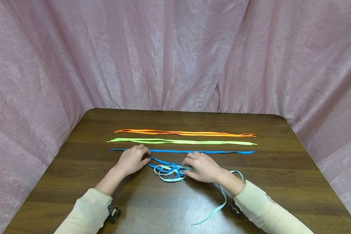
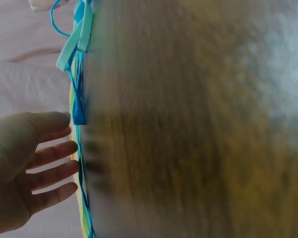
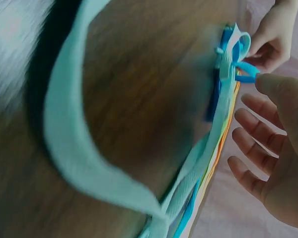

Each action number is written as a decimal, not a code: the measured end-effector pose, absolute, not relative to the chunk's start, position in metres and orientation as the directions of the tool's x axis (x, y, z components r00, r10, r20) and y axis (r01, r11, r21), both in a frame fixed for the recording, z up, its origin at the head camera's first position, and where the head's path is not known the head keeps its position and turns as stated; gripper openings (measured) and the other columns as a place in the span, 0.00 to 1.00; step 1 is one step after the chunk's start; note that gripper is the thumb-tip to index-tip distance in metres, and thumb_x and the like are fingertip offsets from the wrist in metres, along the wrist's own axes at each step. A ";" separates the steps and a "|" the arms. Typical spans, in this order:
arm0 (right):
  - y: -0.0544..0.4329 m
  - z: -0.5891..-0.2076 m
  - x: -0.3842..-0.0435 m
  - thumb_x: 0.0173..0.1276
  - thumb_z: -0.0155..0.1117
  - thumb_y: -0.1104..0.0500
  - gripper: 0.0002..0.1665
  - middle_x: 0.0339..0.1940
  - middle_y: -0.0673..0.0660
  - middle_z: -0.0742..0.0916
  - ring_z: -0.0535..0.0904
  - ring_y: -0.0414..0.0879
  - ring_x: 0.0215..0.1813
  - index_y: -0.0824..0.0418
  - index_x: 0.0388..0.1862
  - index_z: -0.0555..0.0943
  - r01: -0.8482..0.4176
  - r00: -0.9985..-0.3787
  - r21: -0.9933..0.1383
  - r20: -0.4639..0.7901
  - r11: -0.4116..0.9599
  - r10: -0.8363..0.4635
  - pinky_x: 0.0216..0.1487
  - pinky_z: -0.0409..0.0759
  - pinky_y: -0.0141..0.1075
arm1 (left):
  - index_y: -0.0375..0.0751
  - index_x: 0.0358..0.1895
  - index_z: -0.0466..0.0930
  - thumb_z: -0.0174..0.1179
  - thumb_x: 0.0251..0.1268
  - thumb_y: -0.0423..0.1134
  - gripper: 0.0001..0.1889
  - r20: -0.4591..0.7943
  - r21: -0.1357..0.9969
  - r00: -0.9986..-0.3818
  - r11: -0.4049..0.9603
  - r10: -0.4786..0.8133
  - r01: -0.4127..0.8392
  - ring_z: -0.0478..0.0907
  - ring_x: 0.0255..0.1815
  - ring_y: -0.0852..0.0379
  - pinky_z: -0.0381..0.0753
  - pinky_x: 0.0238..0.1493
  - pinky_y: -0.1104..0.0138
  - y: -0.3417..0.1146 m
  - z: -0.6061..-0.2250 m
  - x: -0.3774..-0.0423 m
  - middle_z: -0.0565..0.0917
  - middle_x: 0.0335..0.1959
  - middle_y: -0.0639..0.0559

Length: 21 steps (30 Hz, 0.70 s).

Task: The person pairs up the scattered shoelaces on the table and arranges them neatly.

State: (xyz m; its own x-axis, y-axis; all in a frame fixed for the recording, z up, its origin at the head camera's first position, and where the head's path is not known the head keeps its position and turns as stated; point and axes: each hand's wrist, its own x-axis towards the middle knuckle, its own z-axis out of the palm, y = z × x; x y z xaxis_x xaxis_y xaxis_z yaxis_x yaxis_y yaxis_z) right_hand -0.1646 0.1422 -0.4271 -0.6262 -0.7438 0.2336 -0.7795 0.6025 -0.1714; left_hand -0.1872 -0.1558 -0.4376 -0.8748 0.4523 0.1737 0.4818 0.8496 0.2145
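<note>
A loose tangle of a blue shoelace (image 1: 163,161) and a pale mint shoelace (image 1: 169,180) lies on the table between the two hands. My left hand (image 1: 133,160) is at the tangle's left end, thumb tip right by a blue loop (image 2: 78,116). Its fingers (image 2: 54,174) are spread and relaxed in the left wrist view. At the tangle's right side is my right hand (image 1: 204,167). The right wrist view has its thumb tip against a blue loop (image 3: 247,78), with the other fingers (image 3: 256,130) loosely bent and apart from the thumb.
Beyond the hands, an orange lace (image 1: 187,133), a yellow-green lace (image 1: 187,142) and a straightened blue lace (image 1: 175,151) lie in parallel rows. A mint tail (image 1: 222,203) trails under the right wrist toward the front. Pink curtains (image 1: 175,58) hang behind the wooden table (image 1: 76,169).
</note>
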 end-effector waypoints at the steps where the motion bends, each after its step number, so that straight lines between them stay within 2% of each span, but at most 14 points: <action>1: 0.140 -0.428 -0.164 0.59 0.64 0.49 0.11 0.36 0.44 0.79 0.72 0.40 0.36 0.51 0.39 0.81 -0.782 -0.623 -0.162 0.237 0.602 -0.746 0.36 0.71 0.34 | 0.46 0.39 0.81 0.65 0.54 0.43 0.10 0.175 0.215 -0.874 0.849 0.452 0.482 0.78 0.39 0.53 0.78 0.35 0.58 -0.156 -0.438 -0.187 0.80 0.37 0.53; 13: 0.124 -0.438 -0.161 0.55 0.67 0.47 0.10 0.31 0.44 0.77 0.72 0.41 0.36 0.50 0.33 0.80 -0.799 -0.596 -0.102 0.265 0.593 -0.758 0.35 0.70 0.34 | 0.47 0.38 0.81 0.64 0.55 0.43 0.09 0.176 0.219 -0.877 0.850 0.448 0.478 0.79 0.38 0.53 0.78 0.35 0.58 -0.157 -0.438 -0.189 0.80 0.36 0.54; 21: 0.117 -0.439 -0.162 0.55 0.67 0.56 0.05 0.29 0.45 0.77 0.71 0.41 0.34 0.51 0.30 0.78 -0.826 -0.550 -0.092 0.346 0.555 -0.760 0.35 0.70 0.33 | 0.46 0.38 0.81 0.65 0.54 0.43 0.09 0.176 0.222 -0.875 0.848 0.451 0.482 0.78 0.37 0.54 0.77 0.33 0.60 -0.156 -0.440 -0.189 0.80 0.35 0.54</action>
